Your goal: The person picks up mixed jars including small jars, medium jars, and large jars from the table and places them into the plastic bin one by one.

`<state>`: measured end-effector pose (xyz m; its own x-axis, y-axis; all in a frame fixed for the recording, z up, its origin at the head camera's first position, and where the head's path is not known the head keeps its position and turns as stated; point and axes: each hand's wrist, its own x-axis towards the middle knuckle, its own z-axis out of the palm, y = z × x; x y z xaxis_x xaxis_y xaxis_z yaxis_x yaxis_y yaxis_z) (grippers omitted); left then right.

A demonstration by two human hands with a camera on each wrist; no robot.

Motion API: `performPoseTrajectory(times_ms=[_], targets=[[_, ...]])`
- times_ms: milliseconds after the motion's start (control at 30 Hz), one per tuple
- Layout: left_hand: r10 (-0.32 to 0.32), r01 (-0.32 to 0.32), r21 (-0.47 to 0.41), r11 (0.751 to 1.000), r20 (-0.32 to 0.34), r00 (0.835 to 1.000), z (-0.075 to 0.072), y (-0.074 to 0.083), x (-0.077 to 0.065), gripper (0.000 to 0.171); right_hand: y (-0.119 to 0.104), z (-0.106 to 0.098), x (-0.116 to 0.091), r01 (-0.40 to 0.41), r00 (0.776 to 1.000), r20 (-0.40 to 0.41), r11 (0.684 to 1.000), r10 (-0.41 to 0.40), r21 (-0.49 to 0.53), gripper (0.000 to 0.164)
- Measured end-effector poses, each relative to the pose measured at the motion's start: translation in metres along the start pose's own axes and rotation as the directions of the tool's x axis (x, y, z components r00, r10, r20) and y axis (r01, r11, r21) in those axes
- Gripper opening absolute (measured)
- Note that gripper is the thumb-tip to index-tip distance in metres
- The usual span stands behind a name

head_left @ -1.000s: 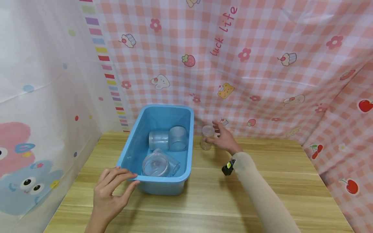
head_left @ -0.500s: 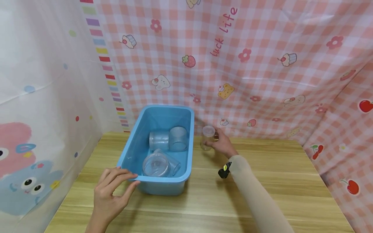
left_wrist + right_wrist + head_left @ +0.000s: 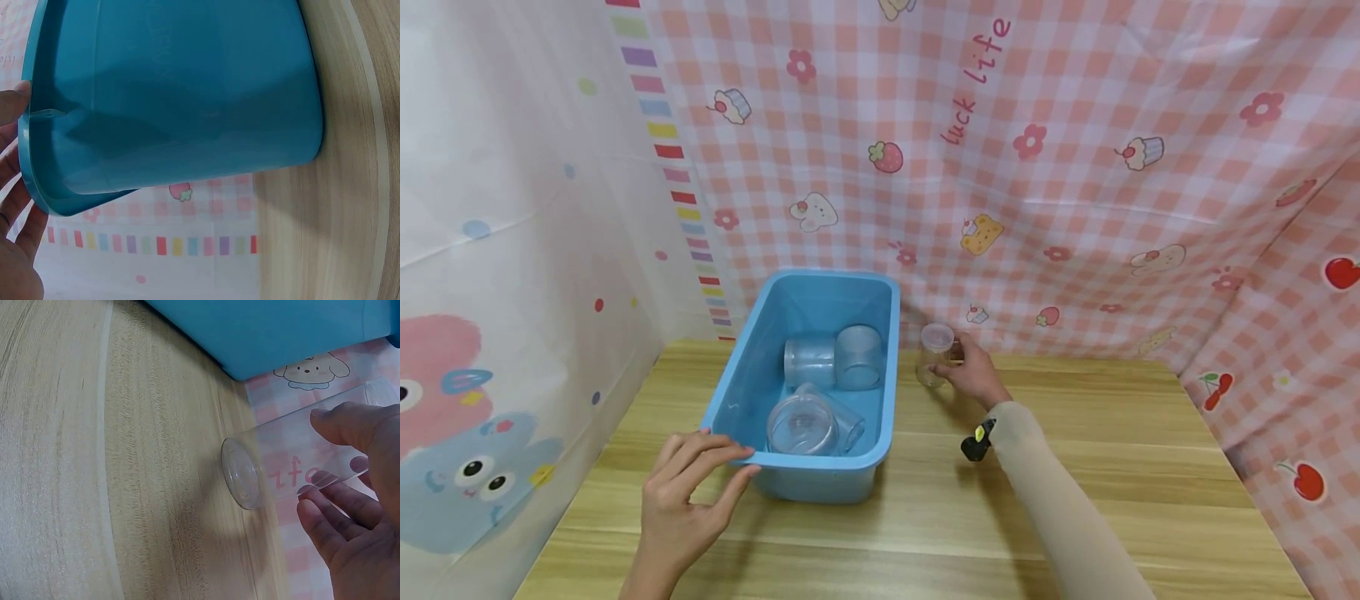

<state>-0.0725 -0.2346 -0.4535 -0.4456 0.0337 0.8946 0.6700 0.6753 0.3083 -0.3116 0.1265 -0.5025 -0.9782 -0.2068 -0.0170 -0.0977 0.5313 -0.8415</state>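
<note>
A blue plastic bin point(image 3: 880, 450) stands on the wooden table, with several clear plastic jars point(image 3: 801, 425) lying inside it at different angles. My left hand point(image 3: 681, 496) pinches the bin's near left corner, its fingers over the rim and its thumb on the outside. To the right of the bin, a clear cylindrical jar point(image 3: 275, 450) stands upright near the back of the table. My right hand point(image 3: 973, 372) holds this jar from its right side, thumb in front and fingers curled behind. In the right wrist view the jar's round base point(image 3: 240, 475) shows below the fingers.
A pink checked cloth point(image 3: 1075, 192) hangs right behind the bin and the jar. White printed cloth point(image 3: 550, 208) closes off the left side, and more checked cloth point(image 3: 1300, 375) the right. The wooden table point(image 3: 925, 533) extends in front of the bin and to its right.
My right hand has moved slightly left and its fingers have closed round the standing jar. The left hand and the bin have stayed where they were.
</note>
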Motion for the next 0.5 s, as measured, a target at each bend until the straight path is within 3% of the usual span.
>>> performPoseTrajectory(times_ms=[500], targets=[[0.016,-0.016,-0.009,1.0,-0.005,1.0,0.0005,0.0021,0.003,0.04,-0.0079,-0.0024,-0.0099,0.022,0.999,-0.028,0.997,-0.02,0.071,0.066]])
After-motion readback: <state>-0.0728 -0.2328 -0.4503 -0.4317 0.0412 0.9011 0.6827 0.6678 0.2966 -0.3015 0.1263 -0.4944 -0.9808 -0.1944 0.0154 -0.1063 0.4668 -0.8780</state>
